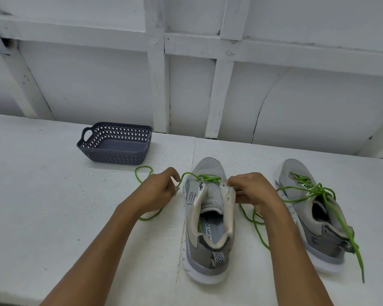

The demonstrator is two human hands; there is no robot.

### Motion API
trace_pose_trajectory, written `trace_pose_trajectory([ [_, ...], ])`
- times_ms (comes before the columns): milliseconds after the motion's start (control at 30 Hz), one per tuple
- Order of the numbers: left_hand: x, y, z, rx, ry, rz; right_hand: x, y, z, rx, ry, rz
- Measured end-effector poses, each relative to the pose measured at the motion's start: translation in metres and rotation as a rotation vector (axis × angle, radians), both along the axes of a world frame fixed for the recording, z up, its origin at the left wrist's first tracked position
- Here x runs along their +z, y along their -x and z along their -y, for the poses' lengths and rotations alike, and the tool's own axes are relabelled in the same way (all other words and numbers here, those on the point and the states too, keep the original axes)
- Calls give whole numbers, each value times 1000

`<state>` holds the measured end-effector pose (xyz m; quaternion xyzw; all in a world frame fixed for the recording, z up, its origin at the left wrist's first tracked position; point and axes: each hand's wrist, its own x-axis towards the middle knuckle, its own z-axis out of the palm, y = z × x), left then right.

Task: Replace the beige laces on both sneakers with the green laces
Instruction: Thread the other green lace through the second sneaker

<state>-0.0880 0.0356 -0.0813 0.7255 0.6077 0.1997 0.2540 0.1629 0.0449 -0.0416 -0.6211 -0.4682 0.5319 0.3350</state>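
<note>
Green lace (pixel 187 174) is pinched by the left hand (pixel 161 192), the right hand (pixel 255 191) clasping the sneaker (pixel 208 230).

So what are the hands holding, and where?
Left hand pinches the green lace beside the eyelets; right hand grips the middle sneaker at its right eyelet flap.

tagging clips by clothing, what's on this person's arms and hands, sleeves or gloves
Nothing worn shows: both forearms are bare to the frame's edge, no sleeves. The left hand and right hand carry no gloves, watch or bracelet.
</note>
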Motion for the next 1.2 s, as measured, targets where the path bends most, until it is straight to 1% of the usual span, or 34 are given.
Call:
trace_pose_trajectory([
  [67, 6, 1, 0, 32, 22, 139, 3, 2, 1, 13, -4, 6],
  [100, 8, 2, 0, 44, 24, 173, 4, 2, 1, 19, -5, 9],
  [133, 10, 3, 0, 49, 12, 164, 5, 3, 1, 25, -6, 12],
  [267, 18, 11, -1, 15, -91, -50, 8, 4, 1, 38, -9, 17],
  [300, 21, 11, -1, -21, -75, -70, 8, 4, 1, 42, -10, 17],
  [400, 21, 3, 3, -181, 69, -167, 9, 4, 0, 53, -6, 21],
  [433, 18, 0, 3, -183, 86, -205, 9, 4, 0, 59, -5, 26],
  [467, 15, -3, 2, -136, 72, -223, 10, 5, 0, 65, -4, 32],
  [567, 4, -5, -6, 92, -19, -202, 10, 4, 0, 65, -4, 37],
  [600, 1, -5, -8, 125, -24, -236, 10, 3, 0, 64, -5, 33],
  [667, -3, -4, -11, 112, 27, -340, 9, 3, 1, 59, -5, 21],
  [733, -6, -6, -12, 68, 62, -378, 8, 2, 1, 52, -8, 11],
  [833, -5, -11, -14, 32, -2, -330, 6, 0, 1, 52, -7, -2],
  [867, -1, -14, -14, 55, -33, -251, 5, 0, 1, 53, -7, -6],
  [967, 15, -22, -16, 142, -121, 98, 3, -1, 0, 51, -7, -16],
  [1033, 30, -30, -16, 113, -162, 212, 1, -2, 0, 43, -1, -35],
  [1100, 43, -40, -17, 0, -141, 226, 0, -2, 0, 33, 6, -66],
  [1133, 48, -45, -18, -59, -126, 186, 0, -2, 0, 26, 7, -79],
  [1200, 52, -57, -23, -149, -134, 21, 0, -2, 1, 18, 8, -91],
])
